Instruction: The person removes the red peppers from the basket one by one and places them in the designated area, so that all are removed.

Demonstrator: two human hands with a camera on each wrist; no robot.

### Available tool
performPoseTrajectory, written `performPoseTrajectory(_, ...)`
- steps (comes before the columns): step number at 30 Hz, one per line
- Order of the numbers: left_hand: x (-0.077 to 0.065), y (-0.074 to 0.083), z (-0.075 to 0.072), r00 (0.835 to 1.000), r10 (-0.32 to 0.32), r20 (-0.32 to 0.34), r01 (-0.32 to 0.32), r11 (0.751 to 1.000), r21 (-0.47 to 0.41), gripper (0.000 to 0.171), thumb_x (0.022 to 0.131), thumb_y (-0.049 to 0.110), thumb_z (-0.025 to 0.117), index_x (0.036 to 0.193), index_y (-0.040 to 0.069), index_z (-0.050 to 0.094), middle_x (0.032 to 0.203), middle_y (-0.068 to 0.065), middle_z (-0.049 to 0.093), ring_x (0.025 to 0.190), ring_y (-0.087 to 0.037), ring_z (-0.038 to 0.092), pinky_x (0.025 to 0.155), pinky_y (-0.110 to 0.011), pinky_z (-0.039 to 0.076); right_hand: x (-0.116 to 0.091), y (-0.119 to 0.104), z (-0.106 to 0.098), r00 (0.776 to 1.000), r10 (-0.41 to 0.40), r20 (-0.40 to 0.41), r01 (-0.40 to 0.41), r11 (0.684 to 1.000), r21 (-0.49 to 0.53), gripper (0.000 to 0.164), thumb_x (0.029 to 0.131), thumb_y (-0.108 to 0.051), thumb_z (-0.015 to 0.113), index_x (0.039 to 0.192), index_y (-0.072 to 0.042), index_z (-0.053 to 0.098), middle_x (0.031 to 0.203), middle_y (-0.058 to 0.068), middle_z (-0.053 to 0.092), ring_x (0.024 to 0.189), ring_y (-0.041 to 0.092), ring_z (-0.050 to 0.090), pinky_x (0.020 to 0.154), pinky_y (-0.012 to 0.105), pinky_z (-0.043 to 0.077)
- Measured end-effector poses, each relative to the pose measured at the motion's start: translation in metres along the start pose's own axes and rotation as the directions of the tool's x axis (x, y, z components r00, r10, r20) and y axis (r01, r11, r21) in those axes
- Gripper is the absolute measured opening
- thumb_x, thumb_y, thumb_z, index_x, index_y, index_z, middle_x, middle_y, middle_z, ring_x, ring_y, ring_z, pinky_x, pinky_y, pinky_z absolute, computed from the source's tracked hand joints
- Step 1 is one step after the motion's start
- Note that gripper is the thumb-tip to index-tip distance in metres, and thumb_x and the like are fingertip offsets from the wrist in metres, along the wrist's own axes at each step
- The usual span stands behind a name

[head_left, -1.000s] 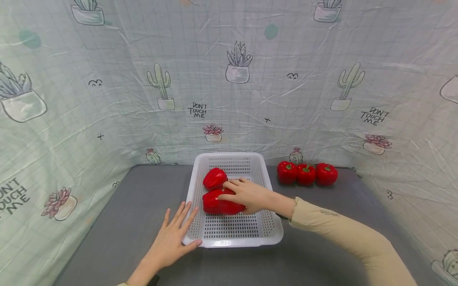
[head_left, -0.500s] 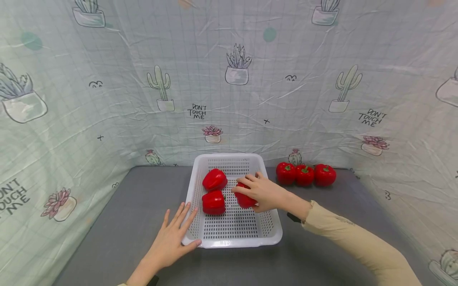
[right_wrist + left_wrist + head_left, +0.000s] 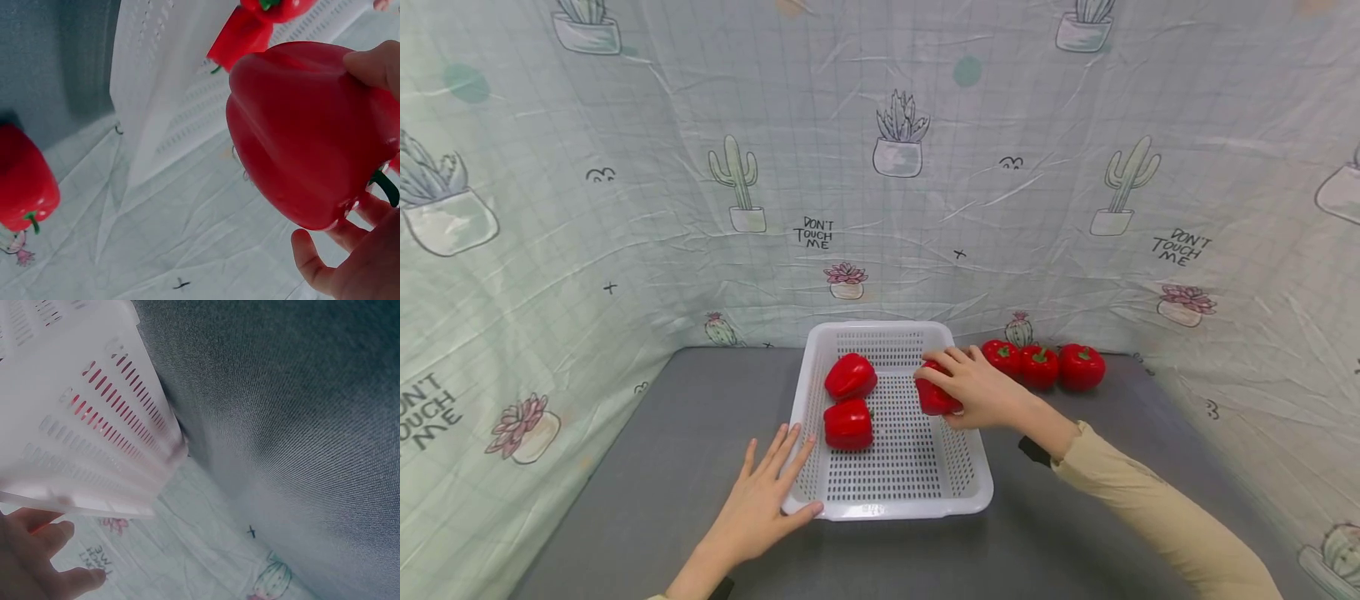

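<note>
My right hand [image 3: 981,392] grips a red bell pepper [image 3: 934,393] over the right side of the white perforated basket [image 3: 887,510]. In the right wrist view this bell pepper [image 3: 306,131] fills much of the picture, its green stem toward the palm, thumb on one side and fingers on the other. Two more red bell peppers lie in the basket's left half, one farther back [image 3: 851,377] and one nearer [image 3: 848,425]. My left hand [image 3: 760,504] rests with spread, straight fingers on the basket's left rim; the left wrist view shows some fingers [image 3: 56,534] beside that rim.
Three red bell peppers [image 3: 1040,367] stand in a row on the grey table [image 3: 700,425], right of the basket near the back. The leftmost is partly hidden behind my right hand. A cloth printed with cacti [image 3: 850,192] hangs at the back and sides.
My right hand has lifted one bell pepper from beside the nearer one and carried it right and back, toward the basket's right edge. My left hand has stayed on the rim.
</note>
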State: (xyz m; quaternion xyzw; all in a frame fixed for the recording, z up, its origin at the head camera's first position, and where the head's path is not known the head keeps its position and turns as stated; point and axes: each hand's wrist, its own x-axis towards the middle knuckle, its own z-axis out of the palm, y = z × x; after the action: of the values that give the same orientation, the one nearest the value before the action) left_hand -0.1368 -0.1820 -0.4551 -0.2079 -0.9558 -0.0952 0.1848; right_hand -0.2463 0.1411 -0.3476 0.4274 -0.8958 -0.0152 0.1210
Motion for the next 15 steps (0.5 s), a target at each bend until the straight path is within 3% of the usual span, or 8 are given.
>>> performPoseTrajectory(6,0.000,0.000,0.000,1.000,0.002,-0.010,-0.002,1.000,0.001,0.081,0.075,0.062,0.053,0.139,0.019,0.031,0.146,-0.008,0.029,0.135,-0.029,0.024,0.104,-0.029,-0.025,-0.010,0.012,0.001,0.996,0.088,-0.018,-0.086,0.993,0.078,0.083,0.055,-0.030,0.082,0.129,-0.027,0.042,0.133,0.008,0.038,0.119,0.022,0.037,0.090,0.047,0.038)
performPoseTrajectory(15,0.000,0.000,0.000,1.000,0.004,-0.011,-0.004,1.000,0.014,0.080,0.076,0.062,0.051,0.140,0.019,0.030,0.146,-0.007,0.028,0.136,-0.026,0.020,0.104,-0.030,-0.025,-0.024,0.035,0.011,0.988,0.113,-0.105,-0.105,0.992,0.076,0.074,0.061,-0.032,0.076,0.128,-0.036,0.045,0.129,0.009,0.043,0.116,0.025,0.037,0.090,0.051,0.035)
